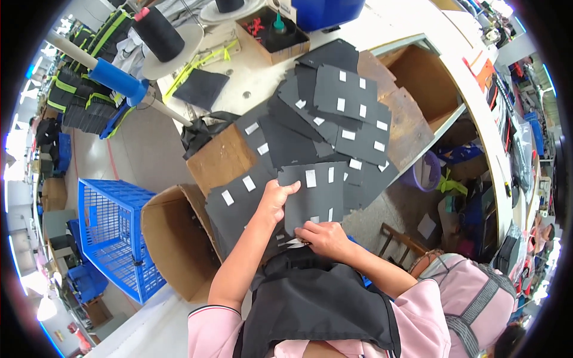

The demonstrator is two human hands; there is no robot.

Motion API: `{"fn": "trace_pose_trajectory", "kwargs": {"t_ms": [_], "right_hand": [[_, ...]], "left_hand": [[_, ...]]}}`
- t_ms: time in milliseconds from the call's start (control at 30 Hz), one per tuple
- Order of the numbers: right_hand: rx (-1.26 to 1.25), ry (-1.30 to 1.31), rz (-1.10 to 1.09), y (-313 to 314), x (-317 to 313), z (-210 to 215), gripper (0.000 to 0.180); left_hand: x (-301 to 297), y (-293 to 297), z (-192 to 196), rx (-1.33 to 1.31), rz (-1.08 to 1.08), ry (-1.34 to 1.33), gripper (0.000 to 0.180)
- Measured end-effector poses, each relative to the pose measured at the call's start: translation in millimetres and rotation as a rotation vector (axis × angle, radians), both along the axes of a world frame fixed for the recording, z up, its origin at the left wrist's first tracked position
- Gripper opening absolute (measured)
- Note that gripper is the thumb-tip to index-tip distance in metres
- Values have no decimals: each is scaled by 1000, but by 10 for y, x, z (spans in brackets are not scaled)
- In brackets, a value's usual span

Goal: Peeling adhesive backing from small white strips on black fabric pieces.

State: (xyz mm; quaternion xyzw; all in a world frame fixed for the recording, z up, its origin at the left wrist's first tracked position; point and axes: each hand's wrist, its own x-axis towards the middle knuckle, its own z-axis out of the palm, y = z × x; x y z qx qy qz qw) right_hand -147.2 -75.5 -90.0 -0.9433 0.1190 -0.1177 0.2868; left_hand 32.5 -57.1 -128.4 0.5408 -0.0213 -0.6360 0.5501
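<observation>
A dark grey-black flat panel [310, 194] with small white patches lies before me, over other panels. My left hand [276, 201] grips its left edge, thumb on top and fingers curled at the side. At the panel's lower edge, beside a white patch, my right hand [324, 237] has its fingers pinched together. A pale, pointed piece [292, 243] sticks out to the left under that hand; its kind cannot be made out. Beyond lies a spread of similar panels [345, 89], overlapping, several with white patches.
An open cardboard box [173, 238] and a blue plastic crate [113, 232] stand at the left. Black thread cones [158, 36] and a small tray [271, 36] occupy the far table. A purple bin [422, 172] is at the right. Another person in pink [471, 298] sits at the lower right.
</observation>
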Motion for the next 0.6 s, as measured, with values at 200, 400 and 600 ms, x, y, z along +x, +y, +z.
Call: {"fn": "trace_pose_trajectory", "kwargs": {"t_ms": [200, 400, 600], "right_hand": [[323, -243, -439, -259, 84, 297, 29], [311, -267, -575, -223, 166, 436, 34], [210, -230, -498, -101, -74, 525, 34]], "left_hand": [[-113, 255, 473, -17, 25, -111, 29], [-168, 407, 839, -54, 78, -111, 24], [-142, 545, 913, -79, 38, -142, 21]]}}
